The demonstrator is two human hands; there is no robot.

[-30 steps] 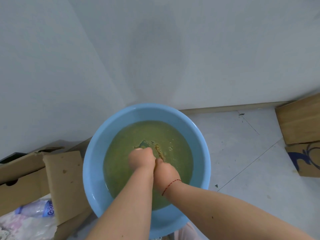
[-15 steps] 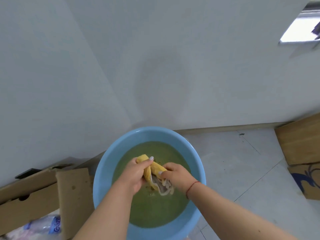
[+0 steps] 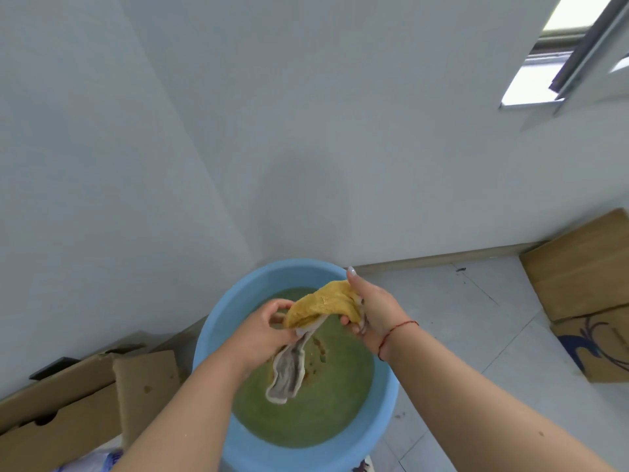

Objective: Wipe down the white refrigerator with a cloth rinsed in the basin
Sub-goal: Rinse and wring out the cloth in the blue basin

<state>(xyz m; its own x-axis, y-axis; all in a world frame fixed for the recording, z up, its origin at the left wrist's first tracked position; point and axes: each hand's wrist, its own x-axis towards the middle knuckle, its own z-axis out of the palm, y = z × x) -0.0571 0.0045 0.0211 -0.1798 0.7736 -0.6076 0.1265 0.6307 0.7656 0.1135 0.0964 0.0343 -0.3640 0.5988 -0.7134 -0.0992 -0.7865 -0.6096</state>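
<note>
Round light-blue plastic basin (image 3: 218, 338) sits on the pale tiled floor (image 3: 476, 335) against the white wall (image 3: 306, 131), holding murky greenish water (image 3: 326, 403) with small orange-brown specks floating near the centre.

Yellow terry cloth with a grey-white underside (image 3: 323, 306) is held in the air above the water, between both hands. Left hand (image 3: 263, 330): fingers curled, pinching the lower left end of the cloth where it bunches; a grey-white tail of fabric hangs down from this hand over the water; whether its tip touches the surface cannot be told. Right hand (image 3: 372, 310): grasps the upper right end of the cloth, fingers wrapped under the yellow fold, thumb extended upward. A thin red string bracelet (image 3: 396, 330) circles the right wrist.

Left of the basin: flattened brown cardboard boxes (image 3: 68, 403); one flap stands just beside the basin rim. Right side, by the wall: more brown cardboard cartons (image 3: 585, 284), the lower one printed with a dark blue design. Upper right corner: part of a window frame (image 3: 561, 63).
</note>
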